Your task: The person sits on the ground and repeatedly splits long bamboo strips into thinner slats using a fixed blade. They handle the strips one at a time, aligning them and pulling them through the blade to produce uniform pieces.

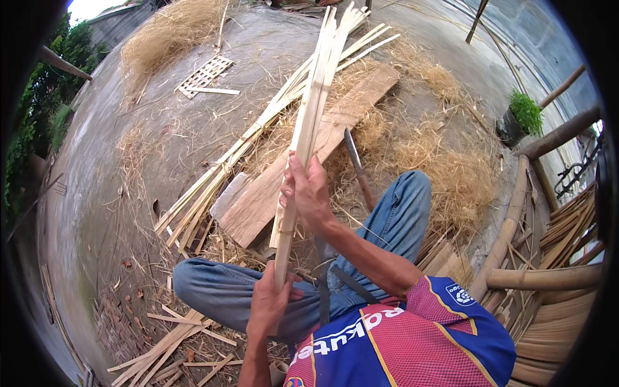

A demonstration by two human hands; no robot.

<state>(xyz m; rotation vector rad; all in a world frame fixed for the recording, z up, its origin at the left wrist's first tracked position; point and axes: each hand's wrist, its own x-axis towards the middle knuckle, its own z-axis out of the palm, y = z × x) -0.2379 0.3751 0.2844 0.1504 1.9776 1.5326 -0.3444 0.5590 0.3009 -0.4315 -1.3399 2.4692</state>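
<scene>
A bundle of long, pale bamboo strips stretches away from me, its far ends fanned out. My right hand is closed around the middle of the bundle. Lower down, my left hand grips the near end, above my bent leg. Beneath the bundle a wooden plank lies at a slant on the ground. More split strips rest in a loose pile just left of the plank. A knife with a dark blade and brown handle is right of the plank, by my knee.
Curly shavings cover the ground at right, with a big heap far left. A woven lattice piece lies beyond the strips. Short offcuts are scattered at near left. Bamboo poles and a potted plant stand at right.
</scene>
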